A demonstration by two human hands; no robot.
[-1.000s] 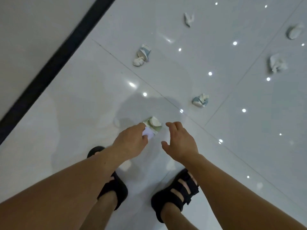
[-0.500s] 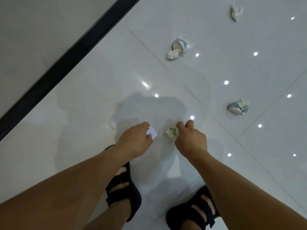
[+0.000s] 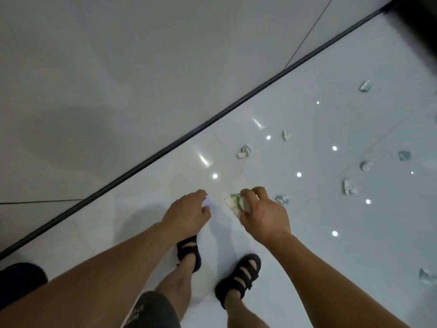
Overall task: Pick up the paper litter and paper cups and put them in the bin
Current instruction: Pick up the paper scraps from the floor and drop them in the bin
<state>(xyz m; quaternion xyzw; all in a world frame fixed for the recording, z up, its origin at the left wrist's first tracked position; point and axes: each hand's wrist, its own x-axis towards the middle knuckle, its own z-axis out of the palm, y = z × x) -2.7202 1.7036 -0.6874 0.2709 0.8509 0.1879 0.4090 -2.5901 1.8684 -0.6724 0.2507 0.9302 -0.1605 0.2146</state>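
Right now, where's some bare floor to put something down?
The tiles between the black strip and the left hand are bare. So is the patch between the right forearm and the crumpled scrap at the lower right edge. Crowded: ahead and right, where crumpled cups and paper lie scattered.

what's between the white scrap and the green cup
Only bare floor tile, head view: left hand pinches the white scrap, right hand grips the green cup.
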